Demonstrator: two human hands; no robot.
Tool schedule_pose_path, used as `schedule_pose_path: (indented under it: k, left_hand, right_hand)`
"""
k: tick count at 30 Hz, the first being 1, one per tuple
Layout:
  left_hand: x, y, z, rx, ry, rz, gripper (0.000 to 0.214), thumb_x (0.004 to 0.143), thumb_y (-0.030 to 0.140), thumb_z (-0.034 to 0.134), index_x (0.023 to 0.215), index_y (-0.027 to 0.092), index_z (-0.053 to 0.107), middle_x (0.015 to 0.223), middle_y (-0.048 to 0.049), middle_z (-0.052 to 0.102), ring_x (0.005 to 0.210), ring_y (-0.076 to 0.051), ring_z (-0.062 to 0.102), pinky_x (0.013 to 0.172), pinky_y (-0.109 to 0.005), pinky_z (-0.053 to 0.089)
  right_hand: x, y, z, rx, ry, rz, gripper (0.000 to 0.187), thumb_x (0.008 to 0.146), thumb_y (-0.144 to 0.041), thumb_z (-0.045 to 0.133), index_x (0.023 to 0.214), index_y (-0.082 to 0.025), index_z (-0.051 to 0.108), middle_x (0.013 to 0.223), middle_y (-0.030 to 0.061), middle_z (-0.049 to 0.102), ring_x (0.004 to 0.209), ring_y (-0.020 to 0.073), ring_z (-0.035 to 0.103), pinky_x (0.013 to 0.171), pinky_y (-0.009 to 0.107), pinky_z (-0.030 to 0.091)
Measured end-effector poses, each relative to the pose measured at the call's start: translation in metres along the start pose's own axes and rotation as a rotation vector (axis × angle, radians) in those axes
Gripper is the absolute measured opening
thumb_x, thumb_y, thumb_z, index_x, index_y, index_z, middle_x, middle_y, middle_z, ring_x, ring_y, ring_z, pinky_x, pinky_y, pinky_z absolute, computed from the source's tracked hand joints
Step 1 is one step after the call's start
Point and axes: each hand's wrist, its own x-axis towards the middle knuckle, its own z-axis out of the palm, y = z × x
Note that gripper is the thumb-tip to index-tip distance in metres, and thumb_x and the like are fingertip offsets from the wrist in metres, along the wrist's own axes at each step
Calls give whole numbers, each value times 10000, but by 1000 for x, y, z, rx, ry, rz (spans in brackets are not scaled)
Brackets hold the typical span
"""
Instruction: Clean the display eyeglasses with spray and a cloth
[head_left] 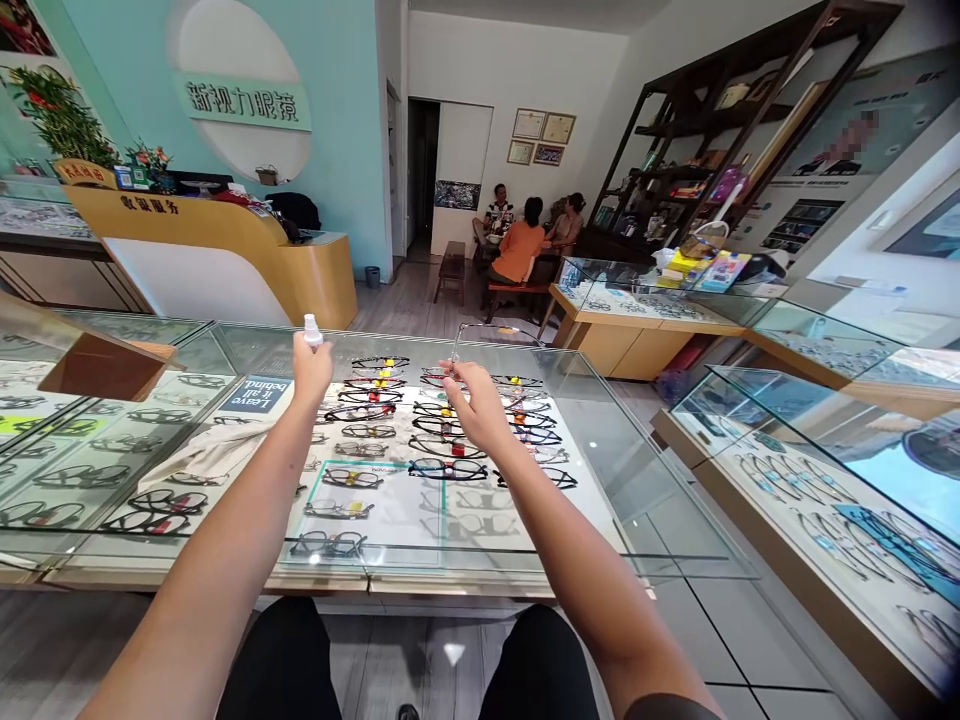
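My left hand [311, 368] is closed around a small white spray bottle [313, 331], whose top sticks up above my fingers. My right hand [474, 400] pinches a thin-rimmed pair of glasses [491, 335] by one temple and holds it up over the glass counter [637, 480]. Both arms are stretched out over the counter. Under the glass lie several rows of spectacle frames [442, 440]. A beige cloth [217, 450] lies on the counter to the left of my left arm.
A second glass showcase [825, 480] stands to the right across a tiled aisle. A yellow reception desk [225, 250] is at the back left. Three people sit at a table [525, 240] at the back. A dark shelf unit [712, 140] rises at the right.
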Motion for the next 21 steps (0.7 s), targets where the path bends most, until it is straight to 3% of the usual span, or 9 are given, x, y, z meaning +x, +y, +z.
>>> schedule_pose_path:
  k: [3,4,8,11,16,21]
  left_hand:
    - [-23,25,16,-167,-160,-69,438,823,623,749,918,246,550,777,-14,566,644,-159,546,512,-279,415]
    - [-32,35,21,-283,-280,-95,531,805,732,759,868,243,563,749,-20,556,612,-151,525,475,-267,375]
    - [-71,68,30,-527,-710,-223,857,677,1106,585,669,252,527,577,-15,441,482,-143,411,391,-267,237]
    - [-90,82,31,-567,-875,-283,932,630,1189,457,594,258,476,516,1,362,440,-135,353,378,-263,198]
    - [-97,87,31,-613,-999,-366,953,644,1194,395,543,247,440,487,22,306,416,-124,326,351,-239,184]
    - [-100,86,35,-532,-933,-304,899,691,1116,496,565,226,488,490,15,370,428,-114,349,379,-224,205]
  right_hand:
    - [0,-2,-1,14,10,5,395,1139,-382,477,1401,-211,718,1296,139,771,1236,303,695,1131,495,539]
    - [0,-3,-1,19,12,6,390,1138,-381,478,1391,-212,720,1295,138,773,1231,302,696,1131,495,538]
    - [0,-7,-1,83,-7,9,357,1136,-407,486,1310,-225,740,1292,129,787,1200,291,707,1113,481,544]
    - [-1,-11,0,217,-47,43,349,1135,-448,495,1250,-236,747,1289,116,793,1205,278,720,1060,446,554]
    - [-2,-17,1,474,-177,113,430,1109,-584,544,1213,-222,754,1209,102,792,1183,270,720,1036,417,536]
    - [-1,-24,0,665,-296,138,546,1045,-727,608,1136,-224,800,1093,72,775,1066,242,684,1039,400,534]
